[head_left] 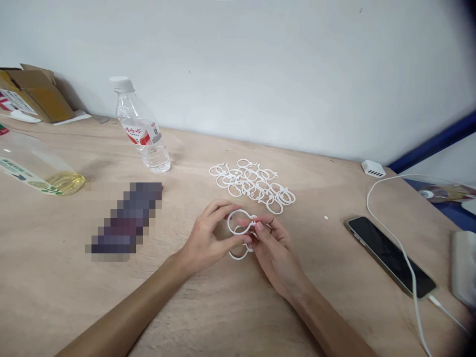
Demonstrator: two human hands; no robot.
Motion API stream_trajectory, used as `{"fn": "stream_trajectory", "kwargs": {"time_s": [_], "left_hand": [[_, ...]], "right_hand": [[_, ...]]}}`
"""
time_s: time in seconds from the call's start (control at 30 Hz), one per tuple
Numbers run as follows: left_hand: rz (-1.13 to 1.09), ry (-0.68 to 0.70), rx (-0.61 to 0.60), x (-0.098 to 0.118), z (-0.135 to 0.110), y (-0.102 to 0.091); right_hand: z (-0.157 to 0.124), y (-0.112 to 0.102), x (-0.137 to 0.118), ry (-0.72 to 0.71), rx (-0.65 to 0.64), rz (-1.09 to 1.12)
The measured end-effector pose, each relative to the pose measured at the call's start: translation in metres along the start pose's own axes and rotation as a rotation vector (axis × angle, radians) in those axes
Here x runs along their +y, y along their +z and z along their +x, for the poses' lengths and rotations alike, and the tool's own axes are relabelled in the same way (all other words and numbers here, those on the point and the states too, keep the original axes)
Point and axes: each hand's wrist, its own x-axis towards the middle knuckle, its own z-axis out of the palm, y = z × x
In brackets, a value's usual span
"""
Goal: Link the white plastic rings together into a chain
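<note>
Both my hands are together above the table, around a white plastic ring [228, 221] with a small clasp on its right side. My left hand [206, 235] curves round the ring's left side, with fingers at its top edge and the thumb low on it. At the clasp, my right hand [277, 250] pinches with thumb and fingers. More white rings [238, 258] show just below, partly hidden by my left thumb and right fingers; I cannot tell whether they are held or lie on the table. Beyond my hands lies a loose pile of similar rings [243, 187].
A clear water bottle [143, 131] stands at the back left, near a bottle with yellow liquid [65, 183] and a cardboard box [44, 96]. A pixelated dark object [126, 218] lies left. At right are a phone [390, 255], a white cable [403, 248] and a white charger [373, 169].
</note>
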Motion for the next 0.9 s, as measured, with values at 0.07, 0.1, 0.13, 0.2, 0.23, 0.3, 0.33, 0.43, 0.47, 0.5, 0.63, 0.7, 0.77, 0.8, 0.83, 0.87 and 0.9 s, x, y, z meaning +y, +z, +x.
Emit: {"fn": "stream_trajectory", "kwargs": {"time_s": [0.07, 0.1, 0.13, 0.2, 0.23, 0.3, 0.33, 0.43, 0.47, 0.5, 0.63, 0.7, 0.77, 0.8, 0.83, 0.87, 0.9], "left_hand": [[-0.136, -0.099, -0.03, 0.0, 0.0, 0.002], [-0.198, -0.146, -0.034, -0.001, -0.001, 0.003], [-0.244, -0.181, -0.028, -0.002, -0.001, 0.003], [-0.272, -0.198, -0.019, -0.003, -0.002, 0.004], [-0.267, -0.186, -0.022, -0.003, -0.002, 0.003], [-0.25, -0.147, -0.039, -0.003, -0.002, 0.002], [-0.24, -0.131, -0.052, -0.002, -0.001, 0.001], [-0.201, -0.11, -0.08, 0.0, -0.001, -0.001], [-0.191, -0.105, -0.086, 0.001, -0.001, -0.002], [-0.182, -0.102, -0.092, 0.002, 0.0, -0.002], [-0.168, -0.085, -0.102, 0.001, 0.0, -0.001], [-0.128, -0.085, -0.108, 0.0, 0.0, 0.0], [-0.049, -0.085, -0.103, -0.001, 0.0, 0.001], [-0.004, -0.082, -0.101, -0.002, 0.0, 0.001], [0.038, -0.077, -0.105, -0.002, 0.0, 0.002], [0.077, -0.068, -0.118, -0.003, 0.0, 0.002], [0.115, -0.058, -0.143, -0.002, 0.0, 0.002]], "right_hand": [[0.0, -0.003, 0.0, -0.02, -0.015, -0.071], [0.0, -0.004, 0.001, -0.033, -0.012, -0.119], [0.0, -0.005, 0.002, -0.051, 0.004, -0.174], [-0.001, -0.007, 0.003, -0.099, 0.055, -0.291], [-0.002, -0.007, 0.004, -0.126, 0.076, -0.343], [-0.003, -0.007, 0.004, -0.165, 0.072, -0.426], [-0.003, -0.007, 0.003, -0.176, 0.054, -0.456], [-0.002, -0.008, 0.001, -0.237, 0.027, -0.536], [-0.002, -0.009, 0.0, -0.265, 0.033, -0.563], [-0.002, -0.009, -0.001, -0.293, 0.042, -0.586], [0.0, -0.013, -0.004, -0.324, 0.025, -0.613], [0.003, -0.018, -0.006, -0.321, -0.003, -0.642], [0.009, -0.027, -0.009, -0.341, 0.038, -0.739], [0.013, -0.033, -0.009, -0.368, 0.095, -0.819], [0.018, -0.04, -0.01, -0.401, 0.182, -0.918], [0.022, -0.047, -0.01, -0.451, 0.271, -1.038], [0.026, -0.054, -0.01, -0.486, 0.321, -1.164]]}}
